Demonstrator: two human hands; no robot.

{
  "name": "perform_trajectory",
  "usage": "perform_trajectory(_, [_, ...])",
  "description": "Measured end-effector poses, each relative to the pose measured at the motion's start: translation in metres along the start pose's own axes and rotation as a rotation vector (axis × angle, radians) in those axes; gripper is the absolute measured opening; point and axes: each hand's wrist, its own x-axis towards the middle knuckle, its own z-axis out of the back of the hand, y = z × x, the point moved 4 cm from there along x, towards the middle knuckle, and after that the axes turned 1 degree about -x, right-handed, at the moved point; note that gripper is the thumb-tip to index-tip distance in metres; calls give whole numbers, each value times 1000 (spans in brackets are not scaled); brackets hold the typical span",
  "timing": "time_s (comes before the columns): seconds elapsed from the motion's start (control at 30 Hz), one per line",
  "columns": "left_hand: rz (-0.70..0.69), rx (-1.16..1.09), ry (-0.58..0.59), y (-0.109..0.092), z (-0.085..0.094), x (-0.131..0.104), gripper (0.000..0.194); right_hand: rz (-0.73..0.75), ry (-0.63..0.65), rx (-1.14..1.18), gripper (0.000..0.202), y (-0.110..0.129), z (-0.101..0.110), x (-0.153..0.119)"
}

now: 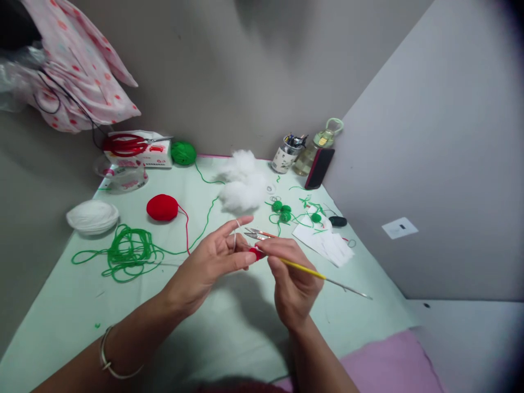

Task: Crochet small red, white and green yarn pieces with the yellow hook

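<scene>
My left hand pinches a small red crochet piece between thumb and fingers, with white yarn looped over the raised index finger. My right hand grips a yellow-handled crochet hook whose tip meets the red piece; the metal end points right. A red yarn ball lies on the pale green table, its strand running toward my hands. Small snips lie just behind my fingers.
Loose green yarn, a white yarn ball, a green yarn ball, white stuffing, small green crochet pieces, paper, a pen cup, a bottle, a phone, red scissors on a box. Walls close in behind and right.
</scene>
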Motion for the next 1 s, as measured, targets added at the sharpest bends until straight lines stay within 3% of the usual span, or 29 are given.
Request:
perform_trajectory(0.17, [-136,110,-48,-4,10,1,55,-98,-94,67,20,-3,5,0])
perform_trajectory(0.37, [-160,133,-43,-3,10,1,49,-378,-101,387,15,-21,1,3])
perform_trajectory(0.5, [-113,118,-17,3,7,2,47,-240,-51,264,11,-16,-4,7])
perform_trajectory(0.67, [-126,19,-76,8,5,4,47,-97,-51,26,21,-10,-7,1])
perform_trajectory(0.83, [7,-163,-65,19,2,4,48,253,-19,-308,43,0,-10,-9])
perform_trajectory(0.9, [84,-249,-32,21,3,4,42,207,-26,-255,39,-2,-6,-5])
perform_trajectory(1.0, [86,-265,-47,15,8,6,36,-60,-81,0,23,-10,4,6])
